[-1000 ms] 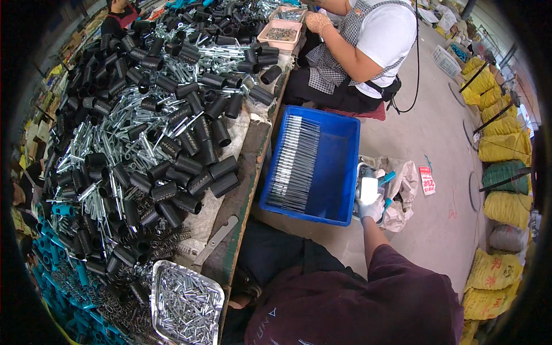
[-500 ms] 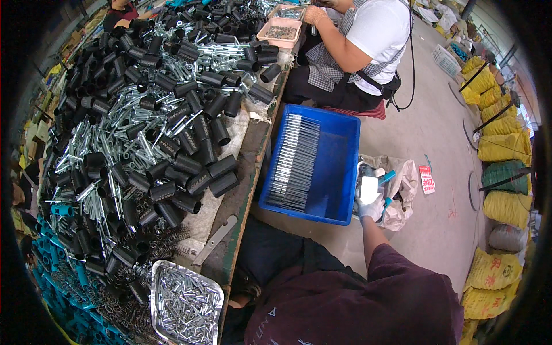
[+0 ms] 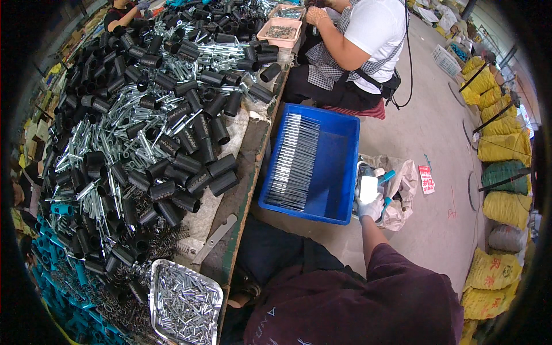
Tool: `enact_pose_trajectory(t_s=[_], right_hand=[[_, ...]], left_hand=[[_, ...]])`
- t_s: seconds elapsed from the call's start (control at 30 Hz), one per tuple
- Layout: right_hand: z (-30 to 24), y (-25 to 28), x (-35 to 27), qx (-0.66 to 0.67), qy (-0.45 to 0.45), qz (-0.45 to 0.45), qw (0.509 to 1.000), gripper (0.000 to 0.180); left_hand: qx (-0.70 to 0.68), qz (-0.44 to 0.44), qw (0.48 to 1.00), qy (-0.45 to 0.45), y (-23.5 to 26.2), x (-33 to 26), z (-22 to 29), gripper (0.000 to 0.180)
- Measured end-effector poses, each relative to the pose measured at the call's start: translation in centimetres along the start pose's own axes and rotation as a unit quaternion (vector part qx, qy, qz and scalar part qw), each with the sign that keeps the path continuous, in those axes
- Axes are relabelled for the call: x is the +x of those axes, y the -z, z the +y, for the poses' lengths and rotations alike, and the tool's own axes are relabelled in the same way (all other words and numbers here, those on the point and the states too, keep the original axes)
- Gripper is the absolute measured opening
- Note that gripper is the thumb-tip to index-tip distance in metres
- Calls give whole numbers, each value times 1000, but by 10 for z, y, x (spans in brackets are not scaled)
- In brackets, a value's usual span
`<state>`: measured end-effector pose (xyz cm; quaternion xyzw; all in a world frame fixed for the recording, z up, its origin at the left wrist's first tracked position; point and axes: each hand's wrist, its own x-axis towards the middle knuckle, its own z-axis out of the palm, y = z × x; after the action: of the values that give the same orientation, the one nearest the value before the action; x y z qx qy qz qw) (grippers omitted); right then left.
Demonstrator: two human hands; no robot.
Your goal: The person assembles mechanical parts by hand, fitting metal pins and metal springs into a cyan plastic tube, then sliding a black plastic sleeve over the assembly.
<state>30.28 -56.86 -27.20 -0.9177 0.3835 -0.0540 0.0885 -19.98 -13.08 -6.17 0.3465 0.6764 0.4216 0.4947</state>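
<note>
My right hand (image 3: 371, 209), in a white glove, is at the near edge of a bright white rectangular object (image 3: 368, 188), with its fingers closed on it. Glare hides any detail on that object. Around it lies a crumpled brown paper bag (image 3: 406, 179) with teal handle-like pieces (image 3: 387, 177) in it. Just left of the hand stands a blue plastic bin (image 3: 336, 167), holding a neat row of slim metal rods (image 3: 295, 164) along its left side. My left hand does not show; a small patch of skin at the table edge cannot be made out.
The table at left carries heaped black tubes (image 3: 198, 181), silver eye-ended rods (image 3: 138, 121), springs (image 3: 167, 244) and teal parts (image 3: 60, 259). A foil-like tray of small metal pins (image 3: 187, 305) sits near its edge. A co-worker (image 3: 374, 52) sits ahead. Yellow sacks (image 3: 497, 270) line the right.
My right hand stays in nearly the same place at the white object. At the far left, another person's arm has shifted, and the co-worker ahead has moved slightly left.
</note>
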Motion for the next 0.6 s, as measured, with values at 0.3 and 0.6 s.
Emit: enact_pose_trajectory(t_s=[0.3, 0.6], right_hand=[[0, 1, 0, 3, -8, -14, 1000, 90], [7, -2, 5, 2, -5, -1, 1000, 95]], left_hand=[[-10, 23, 999, 38, -6, -5, 7, 40], [2, 21, 999, 24, -4, -1, 0, 40]])
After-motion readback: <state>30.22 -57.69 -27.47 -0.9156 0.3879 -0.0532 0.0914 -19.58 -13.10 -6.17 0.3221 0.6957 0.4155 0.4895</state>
